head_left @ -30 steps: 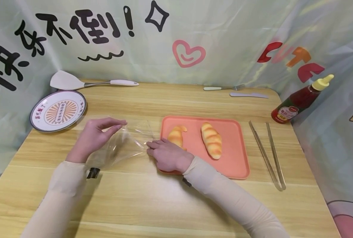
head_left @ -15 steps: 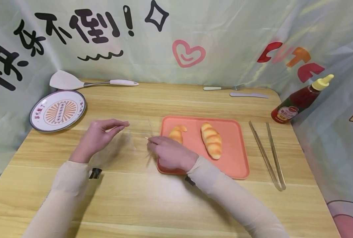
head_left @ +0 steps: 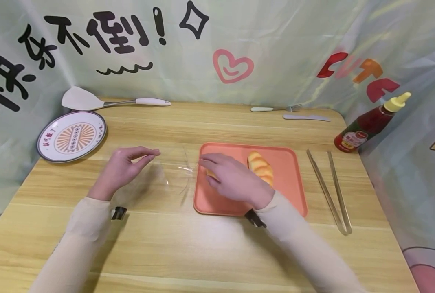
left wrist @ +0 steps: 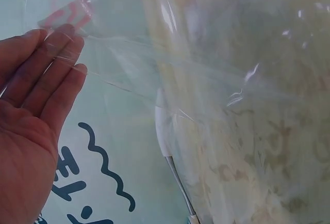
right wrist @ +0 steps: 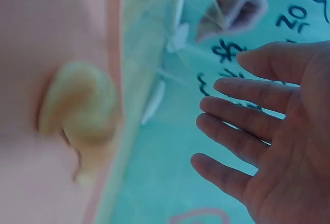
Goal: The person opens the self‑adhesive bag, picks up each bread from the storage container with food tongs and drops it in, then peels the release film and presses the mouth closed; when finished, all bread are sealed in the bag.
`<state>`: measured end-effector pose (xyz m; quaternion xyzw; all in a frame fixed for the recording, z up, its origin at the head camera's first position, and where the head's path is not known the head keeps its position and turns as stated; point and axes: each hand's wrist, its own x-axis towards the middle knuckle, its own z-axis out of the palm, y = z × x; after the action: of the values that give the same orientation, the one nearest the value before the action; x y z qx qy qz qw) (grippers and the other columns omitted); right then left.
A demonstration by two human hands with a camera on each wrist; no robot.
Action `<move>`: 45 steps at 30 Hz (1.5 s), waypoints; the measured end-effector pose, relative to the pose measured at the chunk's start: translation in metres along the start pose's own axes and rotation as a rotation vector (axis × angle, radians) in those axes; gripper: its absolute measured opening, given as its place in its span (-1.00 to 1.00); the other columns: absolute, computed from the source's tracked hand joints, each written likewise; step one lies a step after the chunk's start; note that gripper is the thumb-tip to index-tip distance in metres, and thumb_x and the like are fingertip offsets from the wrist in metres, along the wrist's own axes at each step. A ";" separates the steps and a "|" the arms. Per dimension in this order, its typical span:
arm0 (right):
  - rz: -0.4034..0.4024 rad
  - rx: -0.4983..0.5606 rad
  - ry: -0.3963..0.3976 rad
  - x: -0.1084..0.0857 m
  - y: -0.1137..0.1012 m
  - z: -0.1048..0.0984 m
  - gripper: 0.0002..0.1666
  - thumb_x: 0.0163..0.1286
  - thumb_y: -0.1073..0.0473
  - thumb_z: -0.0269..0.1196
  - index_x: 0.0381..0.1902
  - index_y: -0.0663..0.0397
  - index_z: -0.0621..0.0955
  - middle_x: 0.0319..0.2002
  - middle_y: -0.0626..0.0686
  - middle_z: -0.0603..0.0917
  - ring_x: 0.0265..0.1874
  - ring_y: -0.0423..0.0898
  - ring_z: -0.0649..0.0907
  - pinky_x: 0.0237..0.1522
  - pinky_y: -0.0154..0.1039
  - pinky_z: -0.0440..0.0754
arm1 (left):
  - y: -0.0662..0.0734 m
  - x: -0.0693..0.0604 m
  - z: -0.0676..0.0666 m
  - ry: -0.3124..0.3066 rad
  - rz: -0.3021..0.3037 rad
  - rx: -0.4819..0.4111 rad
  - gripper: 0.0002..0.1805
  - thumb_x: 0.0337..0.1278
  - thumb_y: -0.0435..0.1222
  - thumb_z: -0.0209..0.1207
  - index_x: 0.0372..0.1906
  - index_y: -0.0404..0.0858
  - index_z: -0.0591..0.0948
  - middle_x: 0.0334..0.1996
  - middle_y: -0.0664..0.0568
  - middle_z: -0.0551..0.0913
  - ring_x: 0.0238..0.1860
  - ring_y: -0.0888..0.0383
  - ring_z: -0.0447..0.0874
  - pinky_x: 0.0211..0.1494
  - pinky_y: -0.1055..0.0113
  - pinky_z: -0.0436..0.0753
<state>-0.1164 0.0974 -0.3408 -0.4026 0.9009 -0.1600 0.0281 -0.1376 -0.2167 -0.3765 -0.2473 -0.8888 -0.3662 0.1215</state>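
My left hand [head_left: 118, 171] pinches the edge of a clear plastic bag [left wrist: 237, 100] between thumb and fingers, left of the pink tray [head_left: 288, 183]. The bag stands out to the right of that hand and is hard to see in the head view. Over the tray's left part hovers my right hand [head_left: 236, 179], holding nothing, its fingers spread in the right wrist view. Below it lies a croissant [right wrist: 85, 100], mostly covered by the hand in the head view. An oblong bread roll [head_left: 260, 167] rests beside it on the tray, partly hidden by the same hand.
Metal tongs [head_left: 327, 195] lie right of the tray, with a sauce bottle [head_left: 364, 128] behind. At the back are a fork [head_left: 272, 108], a knife [head_left: 307, 117] and a white spatula [head_left: 82, 99]. A round plate [head_left: 72, 136] sits at the left by the cloth backdrop.
My right hand has let go of the bag's right side and moved right, over the croissant. My left hand has shifted slightly right and still holds the bag.
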 end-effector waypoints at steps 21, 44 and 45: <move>0.340 0.032 0.148 -0.099 0.053 -0.053 -0.38 0.39 0.11 0.29 0.32 0.25 0.44 0.31 0.25 0.42 0.27 0.26 0.39 0.25 0.25 0.34 | 0.000 -0.001 0.003 0.003 -0.007 -0.016 -0.84 0.18 -0.45 0.31 -0.16 -0.25 0.77 -0.19 0.11 0.76 -0.09 0.12 0.71 0.04 0.38 0.60; 0.822 0.071 0.062 -0.218 0.122 -0.047 0.05 0.44 -0.17 0.18 0.38 0.64 0.05 0.28 0.67 0.12 0.22 0.61 0.15 0.19 0.50 0.06 | -0.001 -0.002 0.008 -0.017 -0.036 -0.027 -0.86 0.23 -0.42 0.29 -0.15 -0.26 0.77 -0.17 0.08 0.76 -0.07 0.09 0.72 0.05 0.24 0.61; 0.831 0.066 0.048 -0.222 0.123 -0.045 0.08 0.43 -0.20 0.18 0.37 0.67 0.04 0.25 0.70 0.13 0.19 0.63 0.17 0.17 0.50 0.09 | -0.001 -0.002 0.008 -0.018 -0.035 -0.029 -0.86 0.23 -0.42 0.28 -0.15 -0.26 0.77 -0.17 0.08 0.76 -0.07 0.08 0.72 0.06 0.24 0.61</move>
<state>-0.0627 0.3489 -0.3541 0.0004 0.9814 -0.1734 0.0821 -0.1371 -0.2124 -0.3835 -0.2364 -0.8887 -0.3789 0.1036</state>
